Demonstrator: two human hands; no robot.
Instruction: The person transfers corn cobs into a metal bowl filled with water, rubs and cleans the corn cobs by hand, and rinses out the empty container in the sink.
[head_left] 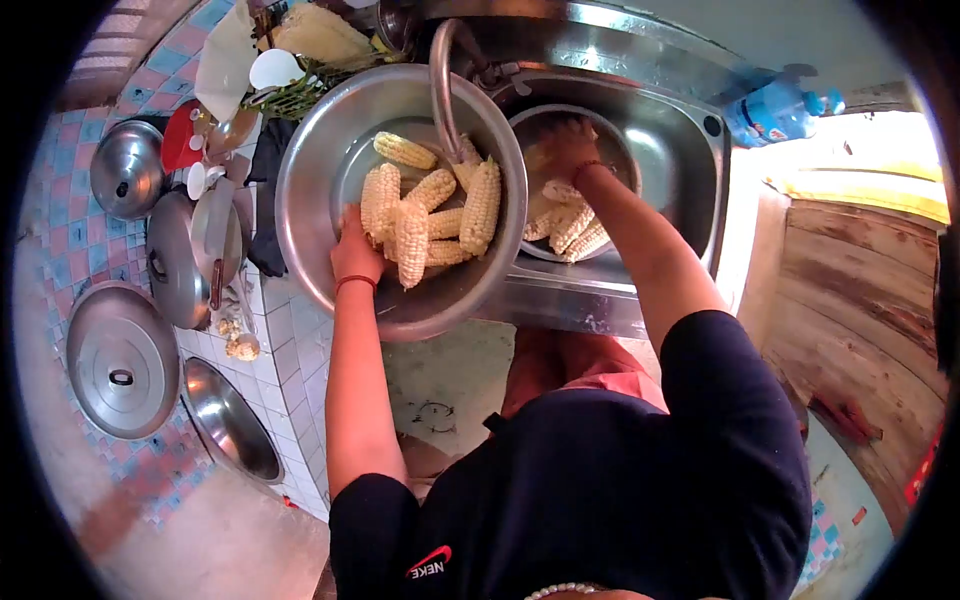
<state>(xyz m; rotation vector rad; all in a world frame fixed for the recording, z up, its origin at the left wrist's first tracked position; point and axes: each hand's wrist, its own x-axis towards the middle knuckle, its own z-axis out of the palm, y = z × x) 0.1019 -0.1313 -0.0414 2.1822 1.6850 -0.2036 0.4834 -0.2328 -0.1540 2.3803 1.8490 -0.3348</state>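
Note:
A wide steel basin holds several pale, husked corn cobs. Inside it, my left hand is closed against a corn cob at the left of the heap; its fingertips are partly hidden. My right hand reaches into a smaller round metal pot standing in the sink. Its fingers look stretched out and seem dim, near the pot's far wall. More corn cobs lie in this pot, just below that hand.
A curved faucet arches over the basin. The steel sink surrounds the pot. On the left are pot lids, a knife and a metal bowl. A plastic bottle lies at the back right.

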